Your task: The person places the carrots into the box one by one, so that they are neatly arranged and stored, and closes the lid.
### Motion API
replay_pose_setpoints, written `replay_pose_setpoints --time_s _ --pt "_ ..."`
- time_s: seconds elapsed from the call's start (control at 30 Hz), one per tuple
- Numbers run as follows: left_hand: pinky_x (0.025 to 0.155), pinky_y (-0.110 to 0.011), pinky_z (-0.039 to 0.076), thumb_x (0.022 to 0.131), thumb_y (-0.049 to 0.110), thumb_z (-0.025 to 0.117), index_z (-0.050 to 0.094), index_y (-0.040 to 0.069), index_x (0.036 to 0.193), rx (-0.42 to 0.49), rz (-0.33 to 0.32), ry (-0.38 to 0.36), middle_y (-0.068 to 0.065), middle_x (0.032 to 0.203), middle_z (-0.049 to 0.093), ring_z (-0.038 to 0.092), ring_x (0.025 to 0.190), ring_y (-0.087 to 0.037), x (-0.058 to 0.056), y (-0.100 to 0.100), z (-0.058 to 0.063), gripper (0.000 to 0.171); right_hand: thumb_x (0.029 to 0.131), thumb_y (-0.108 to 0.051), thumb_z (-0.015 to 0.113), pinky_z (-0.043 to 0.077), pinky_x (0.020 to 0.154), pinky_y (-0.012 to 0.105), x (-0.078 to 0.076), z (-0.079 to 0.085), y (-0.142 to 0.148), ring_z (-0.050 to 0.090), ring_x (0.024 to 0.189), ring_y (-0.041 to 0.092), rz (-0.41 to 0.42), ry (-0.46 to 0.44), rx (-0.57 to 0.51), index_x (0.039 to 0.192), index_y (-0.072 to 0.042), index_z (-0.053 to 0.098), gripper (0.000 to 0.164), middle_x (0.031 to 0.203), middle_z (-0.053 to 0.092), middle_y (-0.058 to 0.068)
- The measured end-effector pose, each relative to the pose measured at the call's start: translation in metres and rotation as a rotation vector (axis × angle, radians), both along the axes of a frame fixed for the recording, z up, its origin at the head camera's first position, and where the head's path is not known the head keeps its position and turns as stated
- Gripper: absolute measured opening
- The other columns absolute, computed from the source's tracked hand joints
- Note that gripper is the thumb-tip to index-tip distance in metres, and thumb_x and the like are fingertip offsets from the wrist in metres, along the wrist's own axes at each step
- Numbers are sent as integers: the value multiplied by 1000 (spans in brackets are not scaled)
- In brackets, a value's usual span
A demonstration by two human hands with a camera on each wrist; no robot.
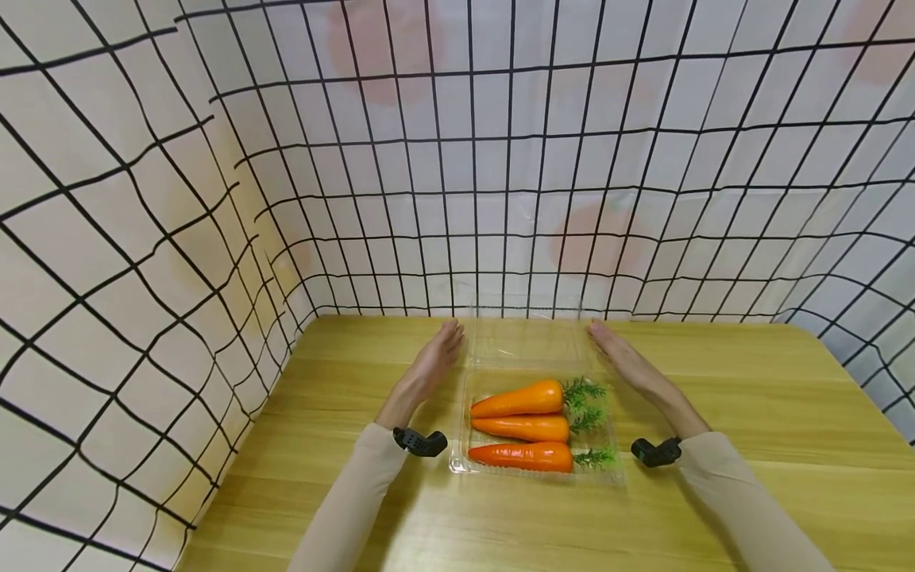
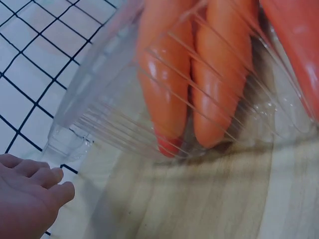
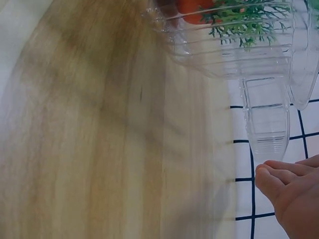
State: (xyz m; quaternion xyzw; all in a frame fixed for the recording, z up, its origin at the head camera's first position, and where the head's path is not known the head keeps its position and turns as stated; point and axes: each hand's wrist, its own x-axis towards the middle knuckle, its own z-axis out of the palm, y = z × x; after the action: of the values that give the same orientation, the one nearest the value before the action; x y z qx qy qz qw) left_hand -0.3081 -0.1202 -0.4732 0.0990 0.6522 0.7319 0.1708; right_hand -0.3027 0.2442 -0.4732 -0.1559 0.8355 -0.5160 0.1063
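A clear plastic clamshell box (image 1: 463, 465) lies on the table with its lid (image 1: 526, 342) folded back, away from me. Inside are three orange carrots (image 1: 520, 456) with green feathery tops (image 1: 590, 419) pointing right. My left hand (image 1: 431, 363) is beside the lid's left side, its fingers extended forward. On the opposite side, my right hand (image 1: 631, 362) reaches forward with its fingers mostly straight. In the right wrist view, the fingertips (image 3: 271, 174) meet the end of the clear lid; whether they touch it I cannot tell. Neither hand grips anything.
The wooden table (image 1: 743, 397) extends around the box. A white cloth with black grid lines (image 1: 493, 159) rises behind the table's far edge and along its sides. Black wrist devices (image 1: 420, 442) sit on both wrists.
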Motion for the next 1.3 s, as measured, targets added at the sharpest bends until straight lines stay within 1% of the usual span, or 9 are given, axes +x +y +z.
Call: replay_pose_setpoints --time_s 0.2,0.4,0.6,0.87,1.03,1.07,1.17,1.23,1.3 --pt "134 -51 1 115 39 11 -5 3 166 27 -10 -13 -18 175 -1 1 163 -36 -1 3 4 65 114 -46 20 9 128 64 2 2 0 4 158 50 13 -17 -28 162 7 -3 75 171 -10 26" --pt "134 -52 2 115 39 10 -5 2 165 52 -24 -5 -18 175 -1 2 163 -36 -2 2 5 64 114 -47 18 10 128 64 4 6 -1 10 156 53 17 -7 -31 163 7 -2 75 171 -2 30" --pt "134 -50 3 115 38 11 -3 3 166 105 -14 -8 -17 175 0 4 163 -36 -2 1 11 63 113 -50 16 10 127 66 6 12 -1 15 155 55 12 34 -40 164 5 7 75 170 8 31" --pt "134 -50 8 116 36 14 5 5 167 129 -21 58 -16 175 3 7 162 -37 -1 -2 24 60 114 -47 15 10 127 67 10 22 -1 15 155 54 18 95 -63 165 -3 -5 71 171 9 29" --pt "135 -48 8 115 38 13 8 6 167 109 -23 97 -15 175 9 13 162 -34 2 -3 36 61 114 -47 15 13 127 63 14 32 0 18 155 52 7 133 -66 166 -4 -3 70 170 14 28" --pt "135 -48 7 115 39 13 8 6 167 106 -23 104 -14 175 9 13 162 -33 2 -3 38 61 114 -47 15 14 127 61 15 34 0 18 155 52 8 142 -67 166 -4 -2 70 170 14 29" --pt "135 -50 5 115 40 13 10 7 167 90 -19 122 -13 175 12 16 162 -34 4 -3 46 62 114 -46 16 22 131 30 18 39 1 17 156 51 12 171 -83 166 -4 0 69 170 15 30" --pt "135 -50 5 115 41 14 13 10 167 83 -9 127 -11 175 16 18 161 -34 6 -4 50 61 114 -43 17 24 122 9 20 42 1 16 156 50 23 193 -97 166 -3 0 68 169 16 31" --pt "135 -50 4 115 41 14 17 12 167 75 -5 139 -11 174 18 20 161 -36 8 -4 54 60 115 -42 17 24 110 -4 22 45 1 16 156 50 29 216 -119 166 -2 0 67 169 16 31"
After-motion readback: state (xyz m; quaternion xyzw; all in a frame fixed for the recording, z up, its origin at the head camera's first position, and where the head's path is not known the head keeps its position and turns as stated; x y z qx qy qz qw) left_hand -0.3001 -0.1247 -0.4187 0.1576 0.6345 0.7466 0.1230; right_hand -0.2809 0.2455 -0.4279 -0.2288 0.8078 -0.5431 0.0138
